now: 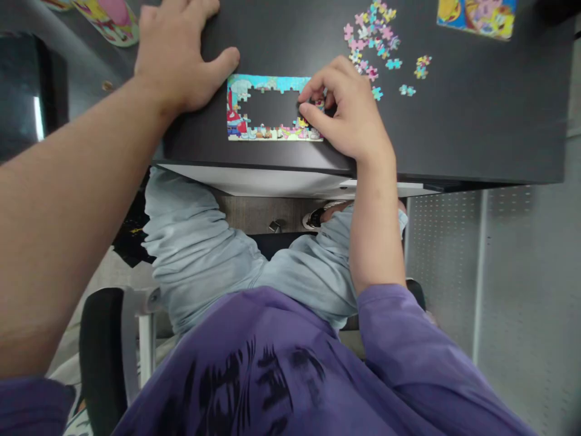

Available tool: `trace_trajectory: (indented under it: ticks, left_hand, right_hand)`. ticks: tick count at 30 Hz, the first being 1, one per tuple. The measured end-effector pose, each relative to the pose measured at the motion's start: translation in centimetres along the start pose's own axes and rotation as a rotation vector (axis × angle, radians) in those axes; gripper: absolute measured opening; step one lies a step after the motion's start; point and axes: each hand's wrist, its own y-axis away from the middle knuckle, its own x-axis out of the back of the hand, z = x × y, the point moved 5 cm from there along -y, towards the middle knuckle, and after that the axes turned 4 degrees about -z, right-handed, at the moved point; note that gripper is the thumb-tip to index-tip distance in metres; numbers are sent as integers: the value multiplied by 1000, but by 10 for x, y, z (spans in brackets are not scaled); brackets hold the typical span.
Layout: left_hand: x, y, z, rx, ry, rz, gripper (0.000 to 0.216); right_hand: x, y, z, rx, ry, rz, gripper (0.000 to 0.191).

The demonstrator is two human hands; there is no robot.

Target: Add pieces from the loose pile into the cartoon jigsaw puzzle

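Note:
A partly assembled jigsaw puzzle lies on the dark table, a colourful frame with a gap in its middle. My right hand rests on the puzzle's right end, thumb and forefinger pinched on a small puzzle piece there. My left hand lies flat on the table just left of and above the puzzle, fingers spread, thumb touching its top-left corner. Several loose puzzle pieces lie scattered beyond my right hand.
A colourful picture card lies at the table's far right. Another colourful item sits off the table's far-left corner. Below the table edge are my legs in light trousers, a black chair and a perforated white panel.

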Motion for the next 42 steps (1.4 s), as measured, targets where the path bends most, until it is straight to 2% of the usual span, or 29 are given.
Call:
trace_trajectory:
  ticks: [4, 8, 11, 17, 21, 27, 33, 38, 42]
  left_hand:
    - [-2, 0, 0, 1, -10, -3, 102]
    - [-1, 1, 3, 14, -24, -4, 102]
    - [1, 2, 4, 22, -21, -1, 102]
    - [-9, -7, -5, -1, 45, 43, 105]
    - [-17, -17, -18, 5, 126, 107, 113]
    - [-14, -11, -17, -22, 175, 47, 113]
    - [-13, -13, -20, -51, 251, 116, 116]
    - [-13, -13, -20, -48, 251, 98, 120]
    - [-14, -14, -22, -40, 258, 94, 112]
  right_hand:
    - [1, 2, -3, -15, -19, 25, 41]
    - [2, 2, -1, -36, 2, 2, 22]
    - [1, 2, 1, -19, 29, 19, 17]
    - [-4, 3, 6, 54, 89, 38, 41]
    - [-6, 4, 10, 92, 102, 40, 41]
    - [-3, 4, 13, 64, 54, 44, 46]
    - [-1, 4, 13, 32, -16, 57, 55]
    - [4, 7, 15, 26, -63, 83, 53]
    - [8, 11, 11, 61, -50, 58, 41]
